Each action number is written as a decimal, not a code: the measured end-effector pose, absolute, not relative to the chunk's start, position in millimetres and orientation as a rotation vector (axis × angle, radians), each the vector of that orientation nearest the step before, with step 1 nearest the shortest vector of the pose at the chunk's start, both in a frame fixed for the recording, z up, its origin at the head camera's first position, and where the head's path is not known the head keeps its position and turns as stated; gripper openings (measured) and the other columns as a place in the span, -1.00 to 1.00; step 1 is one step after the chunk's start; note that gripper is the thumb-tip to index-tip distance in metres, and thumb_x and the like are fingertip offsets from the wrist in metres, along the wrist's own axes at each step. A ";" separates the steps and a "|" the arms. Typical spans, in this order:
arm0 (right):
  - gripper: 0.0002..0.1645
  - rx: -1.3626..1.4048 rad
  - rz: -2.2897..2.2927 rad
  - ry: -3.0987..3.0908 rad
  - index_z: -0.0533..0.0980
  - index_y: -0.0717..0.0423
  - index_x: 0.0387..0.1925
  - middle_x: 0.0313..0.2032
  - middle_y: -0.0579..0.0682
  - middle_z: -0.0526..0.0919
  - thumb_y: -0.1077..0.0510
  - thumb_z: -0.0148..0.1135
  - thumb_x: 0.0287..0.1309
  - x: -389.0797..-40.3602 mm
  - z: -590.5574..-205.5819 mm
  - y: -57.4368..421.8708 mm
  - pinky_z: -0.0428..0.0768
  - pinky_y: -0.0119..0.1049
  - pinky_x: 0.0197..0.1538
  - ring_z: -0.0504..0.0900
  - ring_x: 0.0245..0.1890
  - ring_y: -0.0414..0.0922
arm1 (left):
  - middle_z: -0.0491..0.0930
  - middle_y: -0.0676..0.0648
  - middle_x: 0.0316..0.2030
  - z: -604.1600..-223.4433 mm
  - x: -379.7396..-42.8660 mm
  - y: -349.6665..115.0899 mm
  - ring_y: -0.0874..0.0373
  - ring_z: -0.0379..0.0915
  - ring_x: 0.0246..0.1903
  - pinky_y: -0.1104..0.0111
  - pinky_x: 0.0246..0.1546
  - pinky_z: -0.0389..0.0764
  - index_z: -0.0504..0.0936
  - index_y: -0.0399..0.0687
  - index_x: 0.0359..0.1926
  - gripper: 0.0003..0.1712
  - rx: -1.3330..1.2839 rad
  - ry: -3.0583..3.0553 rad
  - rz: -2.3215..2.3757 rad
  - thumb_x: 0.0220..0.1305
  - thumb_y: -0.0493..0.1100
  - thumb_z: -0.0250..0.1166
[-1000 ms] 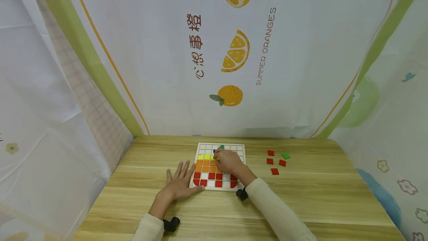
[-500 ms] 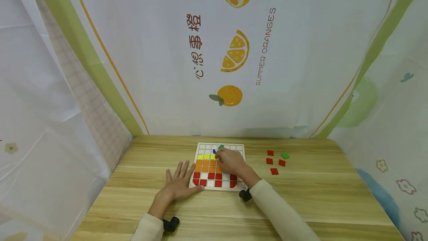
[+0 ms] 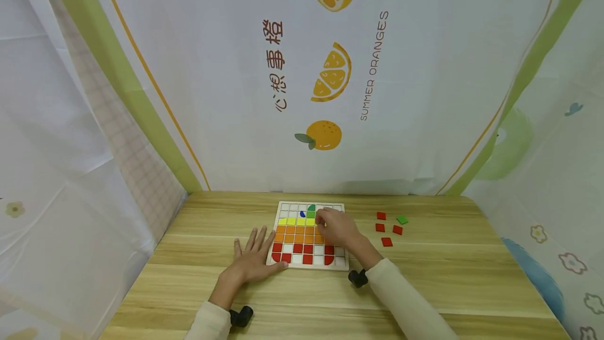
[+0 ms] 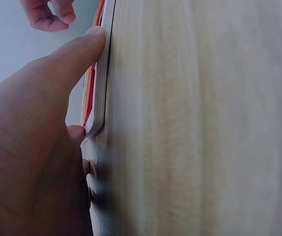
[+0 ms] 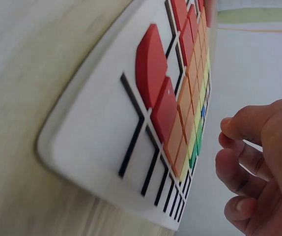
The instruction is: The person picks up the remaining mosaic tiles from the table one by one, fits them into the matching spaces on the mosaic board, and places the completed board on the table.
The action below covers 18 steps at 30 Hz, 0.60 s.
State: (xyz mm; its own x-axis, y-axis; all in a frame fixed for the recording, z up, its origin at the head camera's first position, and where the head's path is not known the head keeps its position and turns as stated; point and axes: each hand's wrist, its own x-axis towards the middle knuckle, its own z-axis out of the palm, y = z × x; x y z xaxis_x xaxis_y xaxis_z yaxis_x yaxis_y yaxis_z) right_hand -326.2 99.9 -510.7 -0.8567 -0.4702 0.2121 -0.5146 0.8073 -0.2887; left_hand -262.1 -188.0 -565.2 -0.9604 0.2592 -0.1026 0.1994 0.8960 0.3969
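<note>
A white grid board (image 3: 342, 262) lies on the table, bearing red (image 3: 308, 259), orange (image 3: 288, 234) and yellow tiles (image 3: 291, 221). Near its far side sit a small blue piece (image 3: 302, 214), a green square tile (image 3: 310, 214) and a rounded green piece (image 3: 311, 207). My left hand (image 3: 255, 262) rests spread at the board's left edge; its thumb (image 4: 89, 44) touches the near edge in the left wrist view. My right hand (image 3: 337, 226) hovers over the board's right half, just right of the green square. Its fingers (image 5: 232, 167) are loosely bent, with nothing visible between them.
Right of the board lie several loose red tiles (image 3: 387, 242) and one green tile (image 3: 402, 220) on the wooden table (image 3: 448, 277). A white curtain (image 3: 226, 93) printed with oranges hangs behind the table's far edge.
My right hand has moved right and away from the blue piece, and the green square tile it covered now shows on the board. My left hand has stayed in place.
</note>
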 end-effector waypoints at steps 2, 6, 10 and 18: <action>-0.95 0.759 0.533 -2.860 0.66 -0.04 -0.22 -0.27 -0.18 0.71 0.20 0.36 0.34 -324.5 -510.4 105.2 0.55 -0.38 -0.36 0.55 -0.37 -0.25 | -0.24 -0.13 0.75 -565.8 -262.2 -187.8 -0.22 -0.45 0.73 -0.49 0.49 -0.57 -0.03 0.16 0.74 0.27 0.358 2.916 0.586 0.26 0.63 0.21; -0.94 0.706 0.581 -2.847 0.66 -0.06 -0.25 -0.30 -0.21 0.69 0.19 0.39 0.34 -321.7 -510.6 116.8 0.51 -0.41 -0.40 0.50 -0.42 -0.27 | -0.22 -0.15 0.75 -563.7 -259.9 -187.3 -0.23 -0.44 0.73 -0.50 0.48 -0.55 -0.01 0.12 0.74 0.29 0.374 2.922 0.602 0.24 0.67 0.18; -0.90 0.661 0.595 -2.831 0.65 -0.08 -0.25 -0.32 -0.23 0.67 0.18 0.44 0.32 -319.7 -510.6 128.5 0.49 -0.42 -0.40 0.48 -0.43 -0.30 | -0.21 -0.21 0.74 -554.9 -255.2 -186.3 -0.29 -0.44 0.72 -0.55 0.44 -0.58 -0.01 0.11 0.74 0.29 0.403 2.904 0.644 0.25 0.69 0.14; -0.90 0.585 0.577 -2.820 0.66 -0.05 -0.25 -0.33 -0.20 0.69 0.20 0.47 0.30 -312.6 -506.1 152.0 0.48 -0.40 -0.42 0.47 -0.46 -0.27 | -0.19 -0.19 0.74 -555.4 -256.2 -185.2 -0.28 -0.40 0.72 -0.54 0.46 -0.53 0.00 0.11 0.74 0.27 0.377 2.915 0.610 0.26 0.67 0.16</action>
State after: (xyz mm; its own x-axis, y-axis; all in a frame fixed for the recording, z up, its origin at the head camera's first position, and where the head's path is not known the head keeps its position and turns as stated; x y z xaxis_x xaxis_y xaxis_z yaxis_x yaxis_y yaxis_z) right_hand -312.6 152.0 -506.1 -0.9007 -0.3388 0.2720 -0.4184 0.8449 -0.3332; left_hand -256.2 -185.2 -555.4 -0.9589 0.2708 -0.0846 0.2141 0.8864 0.4103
